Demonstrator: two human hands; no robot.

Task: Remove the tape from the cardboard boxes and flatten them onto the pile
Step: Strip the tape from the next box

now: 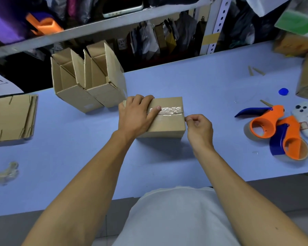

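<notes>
Head view: a sealed cardboard box (165, 118) sits mid-table (212, 82). The left hand (136, 115) lies flat, fingers spread, pressing its top. At the box's 3 o'clock edge, the right hand (199, 126) pinches the clear tape (169, 110) end. The flattened pile (11, 118) lies at 9 o'clock.

brown box (165, 121), clear glossy tape (169, 110), light blue table (212, 82).

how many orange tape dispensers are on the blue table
2, both at the right side of the blue table: one orange tape dispenser with a dark blue blade guard, and a second one just nearer and right of it, touching it. None looks hidden.
</notes>
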